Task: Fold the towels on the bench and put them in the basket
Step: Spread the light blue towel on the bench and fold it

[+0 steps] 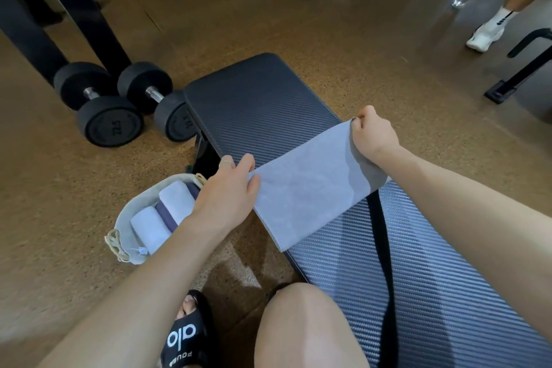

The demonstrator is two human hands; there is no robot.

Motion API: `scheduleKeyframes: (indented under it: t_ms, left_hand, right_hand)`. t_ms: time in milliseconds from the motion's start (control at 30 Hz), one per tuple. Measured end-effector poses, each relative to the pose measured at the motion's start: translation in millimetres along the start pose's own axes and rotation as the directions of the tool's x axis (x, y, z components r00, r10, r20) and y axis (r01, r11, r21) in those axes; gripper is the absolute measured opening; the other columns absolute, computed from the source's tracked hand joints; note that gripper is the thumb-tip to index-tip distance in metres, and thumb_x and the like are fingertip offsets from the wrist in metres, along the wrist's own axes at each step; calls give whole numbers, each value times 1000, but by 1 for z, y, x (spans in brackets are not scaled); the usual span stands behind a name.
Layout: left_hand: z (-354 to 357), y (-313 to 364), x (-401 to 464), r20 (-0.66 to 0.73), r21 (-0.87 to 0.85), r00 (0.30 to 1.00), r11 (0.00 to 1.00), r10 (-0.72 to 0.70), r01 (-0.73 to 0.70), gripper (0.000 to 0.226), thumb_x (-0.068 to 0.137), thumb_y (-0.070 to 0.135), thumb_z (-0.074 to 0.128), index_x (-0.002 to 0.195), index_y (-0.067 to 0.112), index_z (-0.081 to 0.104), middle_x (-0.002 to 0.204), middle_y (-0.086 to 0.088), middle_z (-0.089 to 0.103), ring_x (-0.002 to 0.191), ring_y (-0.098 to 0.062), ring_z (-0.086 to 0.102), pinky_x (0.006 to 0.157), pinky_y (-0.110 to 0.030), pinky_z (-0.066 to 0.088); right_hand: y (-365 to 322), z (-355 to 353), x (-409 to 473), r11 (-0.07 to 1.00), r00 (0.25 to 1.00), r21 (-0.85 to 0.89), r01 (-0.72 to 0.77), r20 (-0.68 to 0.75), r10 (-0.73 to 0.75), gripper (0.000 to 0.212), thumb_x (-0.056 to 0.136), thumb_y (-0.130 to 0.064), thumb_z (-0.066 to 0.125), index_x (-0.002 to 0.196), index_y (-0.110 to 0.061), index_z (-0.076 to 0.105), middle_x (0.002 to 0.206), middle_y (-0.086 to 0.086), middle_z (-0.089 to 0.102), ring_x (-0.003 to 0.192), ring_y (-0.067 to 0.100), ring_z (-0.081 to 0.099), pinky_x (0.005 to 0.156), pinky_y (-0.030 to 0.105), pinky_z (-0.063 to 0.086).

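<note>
Both hands grasp one pale grey towel (pixel 310 179), stretched flat between them across the dark ribbed counter (pixel 263 98). Left hand (pixel 230 188) pinches the towel's near-left corner, thumb on top, fingers curled under the edge; a thin ring shows on one finger. Right hand (pixel 373 134) is clenched round the far-right corner, knuckles up. The towel's near edge hangs just past the counter's left side, its lower corner resting on the padding. A black strap (pixel 385 263) runs along the counter from under the towel toward the viewer. On the floor just left of the counter sits a light fabric basket (pixel 125 227) holding folded towels (pixel 176 203), pale ones with a darker one between them; part of the basket is hidden by the left forearm. Two black dumbbells (pixel 110 104) lie on the floor beyond the basket, near the counter's far end. Another person's leg and white shoe (pixel 484 36) stand at far right, well apart.
</note>
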State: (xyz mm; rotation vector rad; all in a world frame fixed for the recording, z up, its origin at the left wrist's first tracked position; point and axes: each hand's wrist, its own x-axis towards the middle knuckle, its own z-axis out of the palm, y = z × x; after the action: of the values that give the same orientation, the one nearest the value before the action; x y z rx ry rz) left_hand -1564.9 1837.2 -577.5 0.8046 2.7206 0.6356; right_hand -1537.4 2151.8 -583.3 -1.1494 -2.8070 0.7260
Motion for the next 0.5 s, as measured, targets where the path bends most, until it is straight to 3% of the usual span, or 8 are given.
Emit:
scheduleKeyframes:
  t_ms: [100, 167, 233, 333, 400, 500]
  left_hand:
    - [0, -4, 0, 36, -182, 996, 979, -84, 89, 7, 103, 30, 46, 100, 25, 44, 89, -5, 47, 64, -30, 51, 56, -35, 39]
    - [-1, -8, 2, 53, -285, 991, 950, -119, 130, 7, 100, 23, 51, 95, 25, 47, 69, -9, 53, 59, -27, 50, 54, -36, 41]
    - [-4, -10, 3, 70, -346, 982, 919, -175, 188, 9, 98, 21, 53, 91, 26, 50, 62, -13, 60, 61, -31, 62, 61, -45, 56]
    - [-6, -8, 4, 102, -422, 955, 857, -280, 296, 7, 97, 21, 59, 90, 23, 55, 77, -15, 69, 71, -26, 71, 70, -48, 62]
    - [-6, -6, 7, 127, -480, 932, 801, -340, 358, 6, 94, 18, 64, 91, 17, 59, 83, -16, 69, 71, -24, 70, 64, -41, 63]
    - [-8, -5, 10, 170, -561, 904, 716, -391, 415, 8, 89, 9, 68, 87, 9, 60, 76, -14, 61, 57, -17, 57, 46, -25, 49]
  right_hand:
    - [11, -19, -3, 994, 979, -14, -109, 173, 110, 48, 103, -49, 30, 124, -12, 53, 122, 15, 59, 106, 33, 53, 86, 39, 40]
    - [24, -32, -11, 991, 956, -31, -131, 261, 135, 46, 102, -51, 38, 119, -12, 56, 125, 13, 59, 105, 31, 53, 82, 35, 41]
    - [39, -40, -20, 972, 936, 106, -209, 310, 168, 36, 99, -46, 52, 115, -14, 53, 120, 8, 57, 100, 28, 54, 70, 33, 48]
    - [67, -44, -30, 874, 898, 348, -338, 397, 190, 48, 92, -39, 68, 124, -6, 54, 113, 9, 59, 88, 24, 63, 66, 34, 56]
    - [81, -42, -36, 850, 915, 420, -317, 371, 158, 36, 90, -31, 72, 111, -4, 60, 98, 13, 61, 72, 22, 60, 65, 33, 53]
    - [88, -36, -44, 794, 958, 550, -258, 250, 138, 16, 90, -21, 72, 92, -11, 60, 87, 11, 59, 61, 18, 53, 57, 29, 48]
